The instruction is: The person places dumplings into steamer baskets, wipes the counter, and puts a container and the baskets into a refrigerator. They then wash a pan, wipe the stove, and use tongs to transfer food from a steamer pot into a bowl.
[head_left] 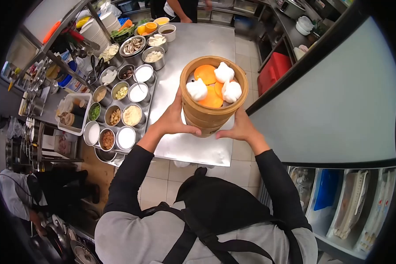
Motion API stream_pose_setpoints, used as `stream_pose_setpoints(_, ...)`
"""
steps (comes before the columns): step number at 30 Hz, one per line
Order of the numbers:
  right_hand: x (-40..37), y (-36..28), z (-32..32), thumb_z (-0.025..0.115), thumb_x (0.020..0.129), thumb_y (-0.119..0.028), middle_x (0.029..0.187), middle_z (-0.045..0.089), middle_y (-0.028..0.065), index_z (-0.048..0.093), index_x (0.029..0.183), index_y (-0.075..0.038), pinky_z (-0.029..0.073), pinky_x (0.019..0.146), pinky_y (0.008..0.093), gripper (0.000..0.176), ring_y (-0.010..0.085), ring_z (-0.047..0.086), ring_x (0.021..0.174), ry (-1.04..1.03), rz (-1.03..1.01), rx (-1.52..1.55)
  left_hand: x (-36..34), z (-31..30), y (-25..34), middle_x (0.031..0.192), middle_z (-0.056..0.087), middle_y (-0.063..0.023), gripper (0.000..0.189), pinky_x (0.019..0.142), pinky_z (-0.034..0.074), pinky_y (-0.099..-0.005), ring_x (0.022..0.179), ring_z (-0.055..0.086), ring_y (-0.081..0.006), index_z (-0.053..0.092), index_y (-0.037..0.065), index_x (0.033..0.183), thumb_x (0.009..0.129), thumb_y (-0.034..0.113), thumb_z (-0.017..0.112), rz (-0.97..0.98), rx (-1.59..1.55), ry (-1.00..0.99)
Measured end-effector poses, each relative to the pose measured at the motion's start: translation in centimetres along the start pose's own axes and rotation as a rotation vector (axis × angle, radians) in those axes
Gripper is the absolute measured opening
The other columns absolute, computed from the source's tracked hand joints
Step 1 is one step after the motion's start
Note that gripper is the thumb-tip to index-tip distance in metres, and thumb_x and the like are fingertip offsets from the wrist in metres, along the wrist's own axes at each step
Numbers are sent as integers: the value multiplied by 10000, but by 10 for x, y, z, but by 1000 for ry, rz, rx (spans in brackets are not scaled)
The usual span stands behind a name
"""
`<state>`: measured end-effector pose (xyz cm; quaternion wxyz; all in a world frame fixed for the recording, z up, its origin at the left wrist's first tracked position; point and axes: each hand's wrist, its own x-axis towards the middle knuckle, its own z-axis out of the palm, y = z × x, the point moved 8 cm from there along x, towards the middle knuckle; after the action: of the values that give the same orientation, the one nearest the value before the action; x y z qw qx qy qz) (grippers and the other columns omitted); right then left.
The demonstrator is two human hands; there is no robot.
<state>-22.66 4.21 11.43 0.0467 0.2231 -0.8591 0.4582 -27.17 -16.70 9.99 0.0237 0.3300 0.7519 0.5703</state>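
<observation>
Bamboo steamer (214,115) of white dumplings (232,91), gripped between left (176,119) and right (238,127) hands' curled fingers.

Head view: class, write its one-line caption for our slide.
Left hand and right hand hold a bamboo steamer of white dumplings near a metal table.

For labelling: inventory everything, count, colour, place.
Steamer stack: one, tan, between hands
Dumplings: three, white, top tier
Round slices: several, orange, around dumplings
Table: one, silver, centre
Containers: many, silver, white, left
Tub: one, clear, left
Utensils: uncountable, mixed, left
Box: one, red, right
Panel: one, pale grey, right
Bins: several, whitish, lower right
Co-workers: two, black/grey clothes, top, lower left
Apron: one, black, bottom
Left hand: one, bare, steamer's left
Right hand: one, bare, steamer's right
</observation>
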Motion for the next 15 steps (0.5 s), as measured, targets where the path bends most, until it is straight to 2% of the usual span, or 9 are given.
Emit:
stream_pose_setpoints(1,2,-1,8,974,507,-502,1569,270,226,65,1552,-20,281,1191,441,1467,344,312,1461,-19,22,-91,-2,5,-3,1559,338,-205,1515,1189,279,-393,1469,305,-303,121,39,1573,420,483,998,-118,130,-112)
stream_pose_setpoints(4,1,-11,5,962,519,-525,1552,296,229,95,1539,-24,321,1173,438,1430,354,334,1448,76,15,-15,-2,0,10,1541,359,-197,1430,1184,292,-409,1446,345,-311,175,17,1550,463,451,997,-22,126,-66)
stream_pose_setpoints(7,1,-32,-3,970,508,-511,1535,314,223,109,1535,-12,330,1166,442,1430,359,353,1433,132,-85,-22,-1,-2,18,1524,381,-192,1398,1178,304,-413,1424,379,-310,199,1,1535,469,418,1002,54,110,-58)
stream_pose_setpoints(10,2,-63,-22,970,524,-494,1512,325,215,116,1528,-1,317,1172,431,1407,340,354,1424,136,-101,-48,5,-13,78,1514,404,-184,1415,1174,307,-406,1412,398,-292,159,1,1555,485,384,1001,79,35,0)
stream_pose_setpoints(11,-2,-72,-31,968,540,-479,1495,331,204,134,1521,10,307,1172,414,1376,325,354,1416,136,-81,29,8,-14,100,1514,404,-184,1415,1174,307,-406,1412,398,-292,159,1,1555,485,384,1001,90,45,5)
stream_pose_setpoints(15,-42,-117,-77,979,537,-440,1494,339,196,197,1512,11,303,1169,416,1328,323,370,1406,169,-67,5,19,13,173,1516,404,-187,1387,1163,323,-396,1410,404,-280,157,1,1561,520,379,992,161,-99,-94)
